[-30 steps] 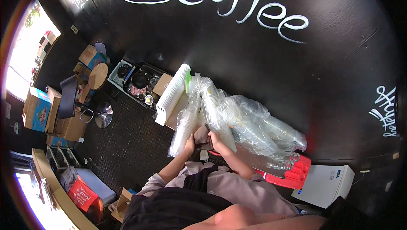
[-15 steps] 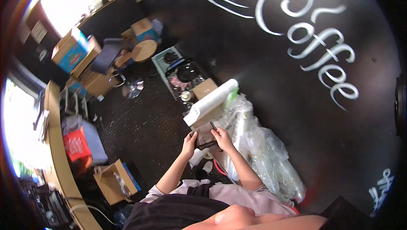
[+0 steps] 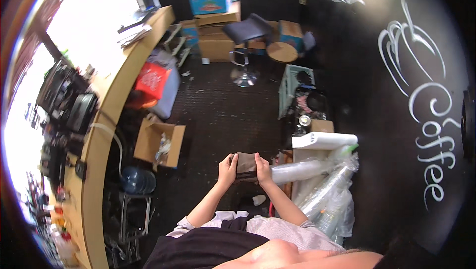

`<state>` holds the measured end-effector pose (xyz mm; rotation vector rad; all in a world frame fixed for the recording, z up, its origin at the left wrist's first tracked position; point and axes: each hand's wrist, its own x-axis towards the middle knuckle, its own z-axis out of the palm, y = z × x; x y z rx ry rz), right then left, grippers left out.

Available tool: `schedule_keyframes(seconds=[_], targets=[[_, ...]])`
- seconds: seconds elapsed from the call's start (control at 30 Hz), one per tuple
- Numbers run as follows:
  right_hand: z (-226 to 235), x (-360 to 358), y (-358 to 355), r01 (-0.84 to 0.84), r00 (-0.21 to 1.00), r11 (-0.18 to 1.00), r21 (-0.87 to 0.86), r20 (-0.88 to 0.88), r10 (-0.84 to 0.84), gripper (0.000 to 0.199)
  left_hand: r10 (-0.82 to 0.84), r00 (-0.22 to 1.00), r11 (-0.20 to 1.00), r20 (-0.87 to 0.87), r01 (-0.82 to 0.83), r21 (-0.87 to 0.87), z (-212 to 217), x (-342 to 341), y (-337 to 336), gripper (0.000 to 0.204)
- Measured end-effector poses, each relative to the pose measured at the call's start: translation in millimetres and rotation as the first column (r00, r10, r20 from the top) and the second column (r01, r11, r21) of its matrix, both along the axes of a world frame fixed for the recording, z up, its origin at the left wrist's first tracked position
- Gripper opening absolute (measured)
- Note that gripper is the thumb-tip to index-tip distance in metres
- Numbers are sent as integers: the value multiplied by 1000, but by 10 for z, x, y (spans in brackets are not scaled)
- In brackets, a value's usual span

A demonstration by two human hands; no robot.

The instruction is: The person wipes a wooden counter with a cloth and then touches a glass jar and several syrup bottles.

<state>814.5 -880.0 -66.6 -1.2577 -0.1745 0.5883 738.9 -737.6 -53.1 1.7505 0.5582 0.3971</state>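
The brown cloth piece (image 3: pixel 246 162) is up in front of the body, over the dark floor (image 3: pixel 213 105), left hand (image 3: pixel 227 169) clamped on one edge and right hand (image 3: pixel 263 169) clamped on the other. My worry: if either grip loosens it'd probably flop or drop, cos limp stuff won't hold its own shape. Looks soft and matte, squarish, darker band along the near side; can't tell if it's a pouch or just folded fabric.

Right hand's also just beside a clear plastic sleeve (image 3: pixel 300 171), shiny, long and round, so a careless swing of that arm could set it rolling. Past that there's a long smooth white stack (image 3: pixel 325 140). Over left, the open cardboard carton (image 3: pixel 173 160) has its flaps out, easy to trip on imo, then a rounded bluish jug (image 3: pixel 138 179) near the pale wooden bench (image 3: pixel 91 170).
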Motion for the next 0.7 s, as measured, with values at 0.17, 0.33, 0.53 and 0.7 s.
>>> schedule_keyframes(seconds=[0.17, 0.33, 0.53, 0.7], targets=[[148, -1064, 959, -143, 895, 912, -384, 343, 285, 47, 332, 942, 926, -47, -316, 208, -15, -1374, 665, 41], [185, -2226, 1716, -317, 760, 869, -380, 446, 472, 45, 532, 845, 828, 45, -531, 182, -61, -2742, 1048, 44], [246, -3502, 2454, -570, 566, 738, -361, 478, 671, 40, 820, 572, 541, 19, -785, 302, -211, -4223, 1341, 34], [398, -4371, 2925, -694, 246, 538, -478, 545, 802, 32, 877, 471, 449, 93, -737, -504, -151, -5041, 1372, 56]])
